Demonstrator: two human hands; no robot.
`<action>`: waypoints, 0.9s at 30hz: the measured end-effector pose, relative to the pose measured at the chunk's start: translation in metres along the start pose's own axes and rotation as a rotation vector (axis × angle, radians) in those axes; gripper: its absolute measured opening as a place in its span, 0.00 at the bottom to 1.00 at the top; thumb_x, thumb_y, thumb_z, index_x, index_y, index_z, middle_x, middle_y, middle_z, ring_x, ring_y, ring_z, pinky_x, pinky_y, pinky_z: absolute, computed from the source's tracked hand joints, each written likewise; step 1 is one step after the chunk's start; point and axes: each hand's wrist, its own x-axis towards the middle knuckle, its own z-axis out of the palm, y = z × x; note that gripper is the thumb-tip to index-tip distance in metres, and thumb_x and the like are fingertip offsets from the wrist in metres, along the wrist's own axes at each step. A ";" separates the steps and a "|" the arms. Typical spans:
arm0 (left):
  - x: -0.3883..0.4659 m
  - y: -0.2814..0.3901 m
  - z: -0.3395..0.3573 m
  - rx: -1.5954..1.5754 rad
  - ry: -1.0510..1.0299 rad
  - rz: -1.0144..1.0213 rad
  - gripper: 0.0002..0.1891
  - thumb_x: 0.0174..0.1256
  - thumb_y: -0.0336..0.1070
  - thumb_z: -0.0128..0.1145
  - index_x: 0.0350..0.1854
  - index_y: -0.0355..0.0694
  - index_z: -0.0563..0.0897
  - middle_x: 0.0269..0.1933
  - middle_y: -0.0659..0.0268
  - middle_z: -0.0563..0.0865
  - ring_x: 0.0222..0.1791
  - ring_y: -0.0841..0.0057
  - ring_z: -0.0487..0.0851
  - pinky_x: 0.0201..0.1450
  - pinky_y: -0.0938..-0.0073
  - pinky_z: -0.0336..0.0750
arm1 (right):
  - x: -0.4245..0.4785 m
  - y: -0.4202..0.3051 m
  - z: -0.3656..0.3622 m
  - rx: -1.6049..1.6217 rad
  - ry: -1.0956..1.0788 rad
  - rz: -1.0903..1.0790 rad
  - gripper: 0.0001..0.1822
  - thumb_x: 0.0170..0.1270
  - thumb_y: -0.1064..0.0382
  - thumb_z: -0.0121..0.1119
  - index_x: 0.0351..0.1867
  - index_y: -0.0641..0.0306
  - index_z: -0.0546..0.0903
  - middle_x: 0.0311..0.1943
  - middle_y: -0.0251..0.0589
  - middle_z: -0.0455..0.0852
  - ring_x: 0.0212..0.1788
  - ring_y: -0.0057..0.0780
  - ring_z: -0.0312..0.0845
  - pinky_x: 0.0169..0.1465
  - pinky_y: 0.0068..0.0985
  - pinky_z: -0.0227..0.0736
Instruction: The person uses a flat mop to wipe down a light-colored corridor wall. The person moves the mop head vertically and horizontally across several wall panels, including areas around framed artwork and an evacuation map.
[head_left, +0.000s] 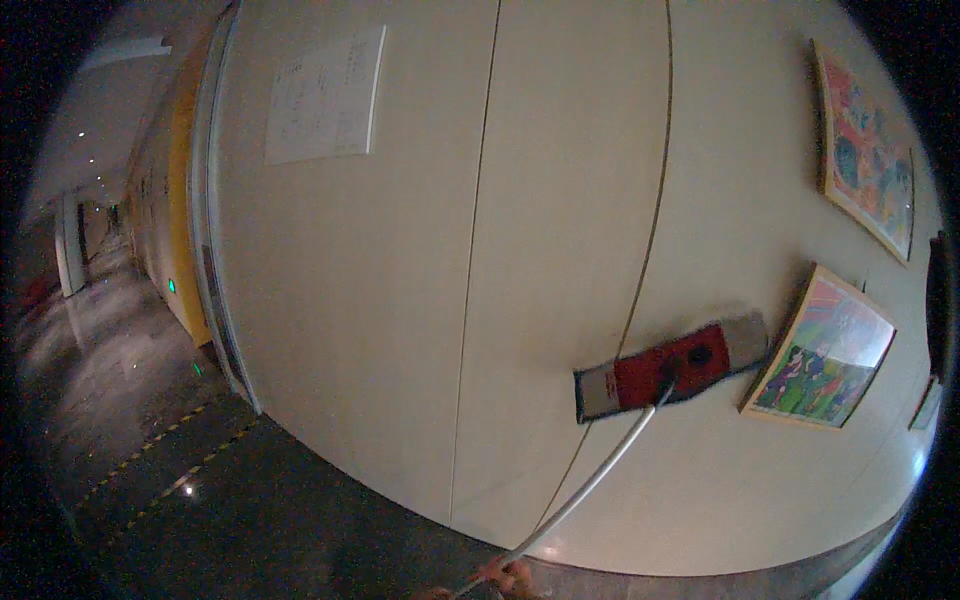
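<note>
A flat mop head (671, 364) with a red middle and grey ends lies tilted against the cream wall panels (360, 315), its right end close to a framed colourful picture (821, 352). From it a slim metal pole (592, 480) runs down to the bottom edge. What looks like my right hand (510, 579) is closed around the pole there. Lower and to the left, only a sliver of my left hand (435, 594) shows beside the pole's lower part; its grip is cut off by the frame.
A second framed picture (866, 150) hangs higher at the right. A white sheet with writing (326, 97) is on the wall at upper left. A metal-edged corner (214, 300) borders a long corridor on the left. Yellow-black striped tape (191, 472) marks the dark floor.
</note>
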 end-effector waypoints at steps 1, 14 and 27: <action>0.017 0.000 -0.003 -0.023 0.036 -0.015 0.16 0.56 0.50 0.60 0.25 0.42 0.76 0.22 0.68 0.74 0.21 0.74 0.70 0.25 0.68 0.70 | 0.017 -0.007 0.010 0.054 -0.012 -0.030 0.09 0.61 0.62 0.55 0.38 0.64 0.74 0.28 0.45 0.79 0.29 0.35 0.78 0.33 0.33 0.76; 0.159 0.083 -0.061 -0.028 0.102 0.121 0.17 0.55 0.47 0.62 0.19 0.43 0.72 0.20 0.71 0.69 0.18 0.76 0.66 0.23 0.67 0.68 | 0.222 -0.265 0.047 0.125 0.229 -0.415 0.09 0.59 0.70 0.56 0.33 0.58 0.67 0.20 0.32 0.70 0.16 0.18 0.62 0.17 0.19 0.59; 0.236 0.032 -0.079 -0.193 0.024 0.384 0.20 0.54 0.45 0.64 0.14 0.44 0.67 0.18 0.74 0.64 0.16 0.79 0.62 0.21 0.65 0.67 | 0.319 -0.379 0.114 -0.429 0.397 -0.829 0.13 0.63 0.64 0.52 0.46 0.63 0.65 0.29 0.35 0.71 0.27 0.21 0.68 0.28 0.20 0.67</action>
